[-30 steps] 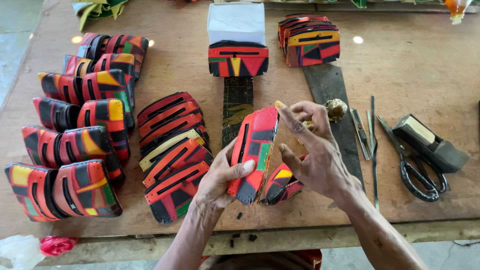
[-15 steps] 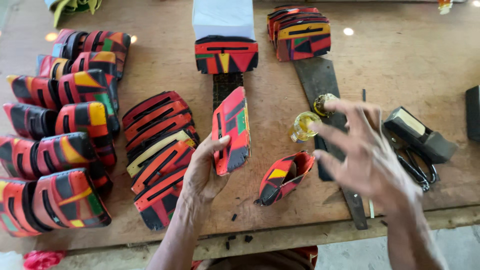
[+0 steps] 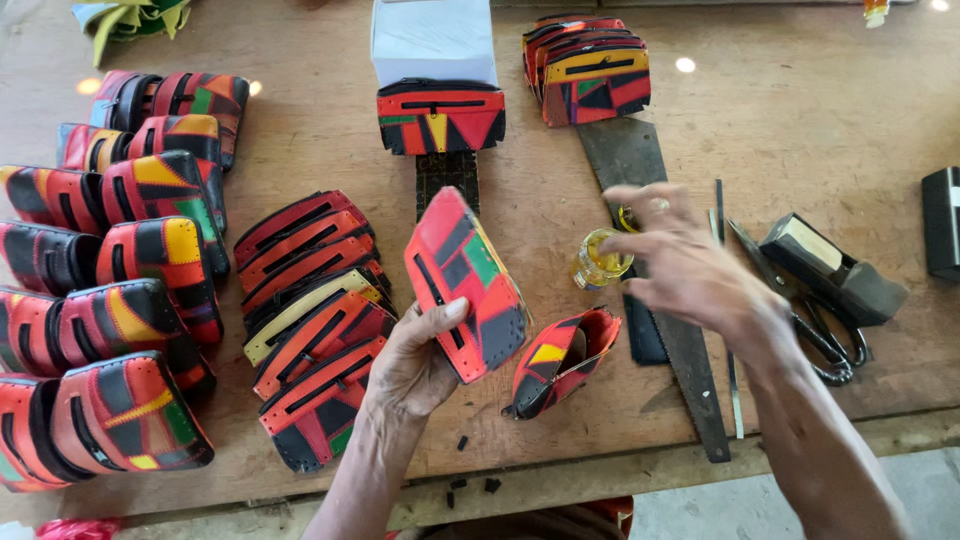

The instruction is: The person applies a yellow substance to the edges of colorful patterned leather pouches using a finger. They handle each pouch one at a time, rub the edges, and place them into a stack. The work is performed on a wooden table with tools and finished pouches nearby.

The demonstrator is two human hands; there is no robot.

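My left hand (image 3: pixel 412 362) holds a flat patchwork leather panel (image 3: pixel 466 283) in red, black, green and orange, tilted up above the wooden table (image 3: pixel 330 120). My right hand (image 3: pixel 680 262) hovers open with spread fingers, blurred, just right of a small glass jar of yellow glue (image 3: pixel 598 260). A curved patchwork piece (image 3: pixel 560 360) lies on the table below the jar, between my two hands.
A fanned stack of similar panels (image 3: pixel 310 320) lies left of my left hand. Finished pouches (image 3: pixel 120 300) fill the left side. A pouch under a white box (image 3: pixel 438 112) and another stack (image 3: pixel 590 80) sit at the back. A saw blade (image 3: pixel 650 290), scissors (image 3: pixel 820 330) and a black tool (image 3: pixel 830 265) lie right.
My right hand let go of the panel and moved right toward the glue jar. The curved piece now lies on the table. My left hand keeps the panel, lifted and tilted.
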